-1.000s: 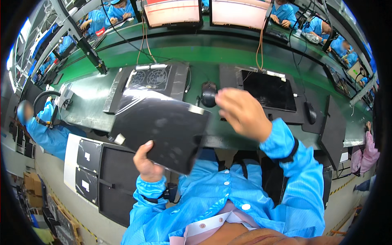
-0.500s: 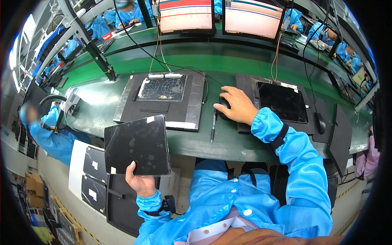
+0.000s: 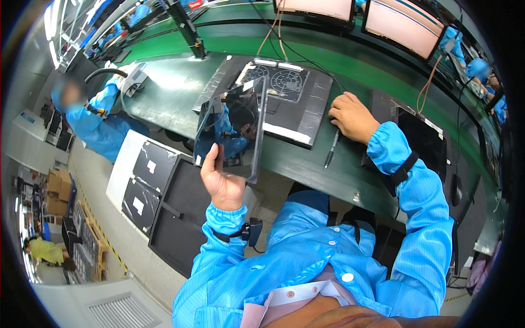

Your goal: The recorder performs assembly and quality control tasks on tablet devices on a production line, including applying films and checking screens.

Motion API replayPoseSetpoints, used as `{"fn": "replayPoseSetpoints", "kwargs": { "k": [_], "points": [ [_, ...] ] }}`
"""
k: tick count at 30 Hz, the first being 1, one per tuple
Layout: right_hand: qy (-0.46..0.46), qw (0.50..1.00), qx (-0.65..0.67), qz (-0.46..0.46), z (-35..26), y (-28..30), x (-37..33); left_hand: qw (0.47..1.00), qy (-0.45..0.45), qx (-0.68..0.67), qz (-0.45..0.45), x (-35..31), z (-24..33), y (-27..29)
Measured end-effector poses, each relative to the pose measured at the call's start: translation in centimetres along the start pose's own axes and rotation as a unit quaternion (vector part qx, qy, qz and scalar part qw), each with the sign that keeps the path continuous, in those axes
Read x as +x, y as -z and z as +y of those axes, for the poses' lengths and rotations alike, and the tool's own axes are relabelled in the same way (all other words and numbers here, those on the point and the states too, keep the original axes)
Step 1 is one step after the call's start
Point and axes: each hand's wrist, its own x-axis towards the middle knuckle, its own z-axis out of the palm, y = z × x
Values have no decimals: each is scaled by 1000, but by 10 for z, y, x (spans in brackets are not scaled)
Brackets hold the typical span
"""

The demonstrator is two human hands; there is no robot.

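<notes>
My left hand (image 3: 223, 183) grips a glossy black tablet (image 3: 235, 123) by its lower edge, thumb on the reflective face. It is held up in front of the bench, tilted steeply to one side, with a small white label near its upper edge. On the bench, my right hand (image 3: 353, 117) is curled over a black computer mouse, which the fingers now almost wholly hide. Just below that hand lies a pen (image 3: 331, 151). Between my hands sits a dark flat fixture (image 3: 306, 112) bearing a panel with two round target patterns (image 3: 287, 81), partly covered by the tablet.
Another black tablet (image 3: 421, 139) rests on a dark base at the right, beside a second mouse (image 3: 456, 190). Two monitors (image 3: 404, 24) stand behind. Left of my legs are wrapped black panels (image 3: 155, 164) and a black tray (image 3: 183, 210). A co-worker (image 3: 90, 120) sits at the left.
The view has swung left, so the bench appears rotated. My left hand has turned the tablet from nearly face-on to a steep tilt. My right hand stays over the mouse.
</notes>
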Motion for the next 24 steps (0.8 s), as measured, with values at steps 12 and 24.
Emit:
{"fn": "replayPoseSetpoints", "kwargs": {
  "k": [12,24],
  "points": [
    [-28,976,156,152,-90,122,-31,955,101,234,-153,0,24,26],
    [88,976,164,109,-108,135,-61,618,308,646,-326,-47,18,-6]
  ]
}}
